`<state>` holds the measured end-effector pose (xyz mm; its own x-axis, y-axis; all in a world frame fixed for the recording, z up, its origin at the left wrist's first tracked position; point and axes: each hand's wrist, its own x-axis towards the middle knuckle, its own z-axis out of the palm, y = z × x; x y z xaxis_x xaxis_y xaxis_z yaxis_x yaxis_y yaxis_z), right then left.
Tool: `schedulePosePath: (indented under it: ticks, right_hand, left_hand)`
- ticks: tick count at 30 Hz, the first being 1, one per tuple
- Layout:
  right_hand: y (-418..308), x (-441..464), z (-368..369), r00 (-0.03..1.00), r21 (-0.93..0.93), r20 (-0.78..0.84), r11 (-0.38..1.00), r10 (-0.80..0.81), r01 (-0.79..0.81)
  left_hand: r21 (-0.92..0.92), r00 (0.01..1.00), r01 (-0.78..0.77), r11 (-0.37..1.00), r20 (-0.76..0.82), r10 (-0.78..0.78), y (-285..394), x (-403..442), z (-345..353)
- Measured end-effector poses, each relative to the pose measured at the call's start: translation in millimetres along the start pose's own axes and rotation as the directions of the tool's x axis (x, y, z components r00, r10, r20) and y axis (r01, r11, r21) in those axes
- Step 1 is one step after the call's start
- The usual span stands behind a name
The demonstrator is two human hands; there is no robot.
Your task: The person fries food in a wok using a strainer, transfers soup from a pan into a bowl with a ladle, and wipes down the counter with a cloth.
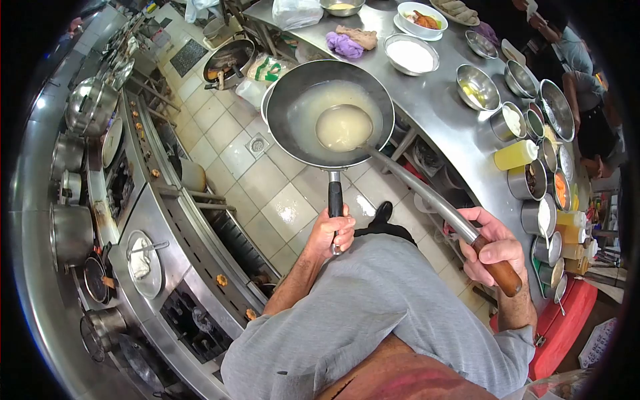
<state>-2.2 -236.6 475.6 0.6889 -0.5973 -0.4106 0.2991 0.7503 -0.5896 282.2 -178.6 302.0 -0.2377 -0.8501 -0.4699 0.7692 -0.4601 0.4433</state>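
Note:
My left hand (331,231) is closed around the black handle of a dark wok (283,100), which I hold out in front of me above the tiled floor. A pale, cloudy liquid (313,100) covers the bottom of the wok. My right hand (492,248) grips the wooden end of a long-handled metal ladle (427,190). The ladle's bowl is inside the wok, filled with the same pale liquid, and its shaft crosses over the wok's right rim.
On the right, a steel counter (447,87) carries several metal bowls, a bowl of white powder or grains (411,55) and a squeeze bottle of yellow liquid (517,155). At left runs a stove (167,247) with several pots. A person (587,87) stands beyond the counter.

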Motion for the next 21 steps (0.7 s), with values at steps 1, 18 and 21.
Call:
schedulePosePath:
  ticks: [1, 18, 21]
  right_hand:
    - [-8.9, 1.2, -0.3, 1.0, 0.002, 0.001, 1.0, -0.007, 0.007]
    - [-212.9, 49.2, -48.3, 0.965, -0.076, 0.135, 0.969, -0.223, 0.234]
    - [-239.5, 62.1, -50.8, 0.953, -0.11, 0.119, 0.95, -0.279, 0.292]
  left_hand:
    - [-0.003, 1.0, -0.005, 1.0, 0.0, 0.005, 3.1, 5.6, 5.0]
    - [-0.025, 0.986, -0.142, 0.99, 0.09, 0.143, 60.6, 155.4, 135.9]
    - [-0.04, 0.987, -0.118, 0.992, 0.108, 0.121, 71.8, 181.9, 153.4]
